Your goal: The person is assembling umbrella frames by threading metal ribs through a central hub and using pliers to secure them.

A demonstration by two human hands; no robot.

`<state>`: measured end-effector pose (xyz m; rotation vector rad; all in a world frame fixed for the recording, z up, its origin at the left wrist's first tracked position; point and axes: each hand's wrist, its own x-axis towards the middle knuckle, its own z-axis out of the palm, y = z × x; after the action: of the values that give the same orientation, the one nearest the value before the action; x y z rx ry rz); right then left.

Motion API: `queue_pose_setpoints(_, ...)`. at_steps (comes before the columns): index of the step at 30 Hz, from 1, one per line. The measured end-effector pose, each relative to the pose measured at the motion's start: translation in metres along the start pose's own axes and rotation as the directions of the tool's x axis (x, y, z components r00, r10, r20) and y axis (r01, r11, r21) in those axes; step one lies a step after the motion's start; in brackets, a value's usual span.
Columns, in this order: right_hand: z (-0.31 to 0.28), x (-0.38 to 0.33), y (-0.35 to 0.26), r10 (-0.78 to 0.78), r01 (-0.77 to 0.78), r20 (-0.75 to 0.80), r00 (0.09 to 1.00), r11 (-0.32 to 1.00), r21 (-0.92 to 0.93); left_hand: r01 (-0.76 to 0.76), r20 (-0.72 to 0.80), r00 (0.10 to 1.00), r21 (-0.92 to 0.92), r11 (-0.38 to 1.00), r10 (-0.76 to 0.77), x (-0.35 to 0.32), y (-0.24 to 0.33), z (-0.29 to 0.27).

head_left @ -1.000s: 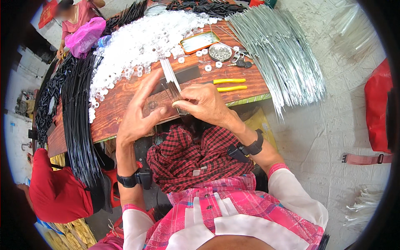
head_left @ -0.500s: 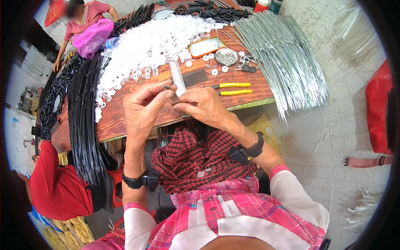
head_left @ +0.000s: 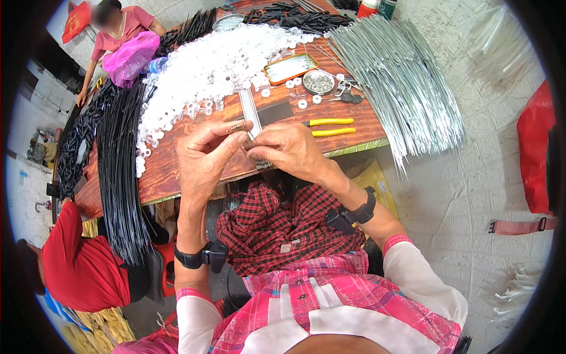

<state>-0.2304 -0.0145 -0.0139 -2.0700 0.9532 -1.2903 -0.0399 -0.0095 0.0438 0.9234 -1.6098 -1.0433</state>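
The bundle of thin rods [head_left: 249,108] stretches from the bench [head_left: 162,168] toward the person at the middle of the near edge, its pale length pointing inward and its darker end close to that edge. The right hand [head_left: 292,148] is closed on the bundle near the darker end, thumb along its side; the left hand [head_left: 200,152] is narrowed to a fingertip pinch on a small bunch of thin wires [head_left: 237,127] just beside it. Each rod looks straight, slim and very light, probably stiff along its length yet easy to bend if pressed sideways. Smooth and narrow, they would likely slide past one another, so a flat pinch across the whole width near the darker end should suit, with fingertips kept for single pieces.
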Motion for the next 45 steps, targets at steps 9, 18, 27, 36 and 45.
queue_pose_setpoints(9,-0.007,0.005,0.002,0.003,-0.006,0.126,0.992,1.000,0.025,0.014,0.025,1.000,-0.051,0.999,-0.012,0.000,-0.007,-0.002)
queue_pose_setpoints(18,-0.004,0.006,0.010,-0.042,0.045,0.099,0.994,0.999,-0.031,0.052,0.035,0.998,-0.053,0.997,-0.050,0.003,-0.003,0.001)
queue_pose_setpoints(27,-0.009,0.005,0.004,0.024,-0.020,0.115,0.993,0.999,-0.035,0.067,0.068,0.995,-0.004,0.998,-0.066,0.005,0.005,0.004)
queue_pose_setpoints(36,-0.006,-0.002,-0.008,0.035,-0.027,0.056,0.998,0.990,-0.140,0.016,0.012,1.000,-0.026,1.000,-0.016,0.006,-0.004,0.004)
queue_pose_setpoints(45,-0.004,-0.004,0.000,-0.060,0.059,-0.019,0.998,0.997,-0.044,0.035,0.003,0.999,-0.006,0.999,-0.035,0.006,-0.007,-0.002)
